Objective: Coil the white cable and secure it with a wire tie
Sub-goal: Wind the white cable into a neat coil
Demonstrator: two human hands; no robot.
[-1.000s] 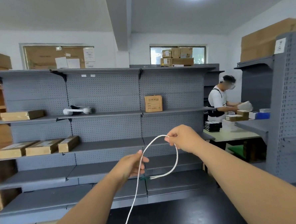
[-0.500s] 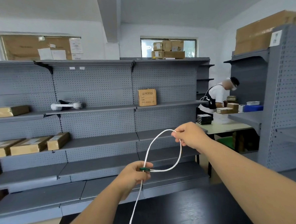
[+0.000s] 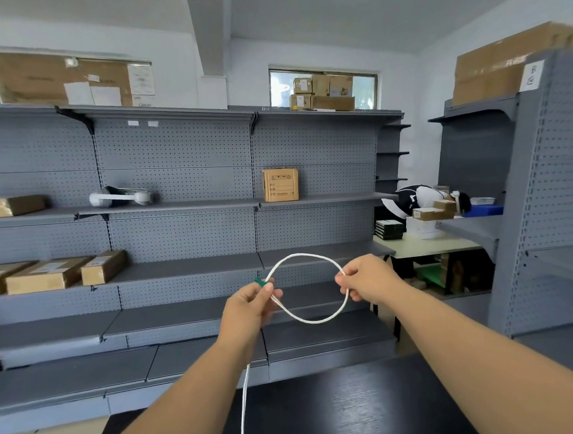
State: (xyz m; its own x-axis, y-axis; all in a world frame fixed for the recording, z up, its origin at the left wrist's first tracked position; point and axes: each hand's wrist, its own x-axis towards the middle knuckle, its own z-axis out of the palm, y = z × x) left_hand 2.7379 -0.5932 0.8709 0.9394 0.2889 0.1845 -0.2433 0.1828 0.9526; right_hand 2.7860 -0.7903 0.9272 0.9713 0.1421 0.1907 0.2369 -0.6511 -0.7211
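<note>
The white cable forms one round loop in the air between my hands. My left hand pinches the point where the loop crosses, and a small green tip sticks out above its thumb. My right hand grips the loop's right side. The rest of the cable hangs down from my left hand and leaves the frame at the bottom.
A black table lies below my arms. Grey pegboard shelving stands ahead with cardboard boxes and a white headset. Another shelf unit stands at the right, and a person bends over a table there.
My left hand rose with the crossing point and the green tip. My right hand moved down the loop's right side, so the loop now sits level between the hands. The head turned slightly.
</note>
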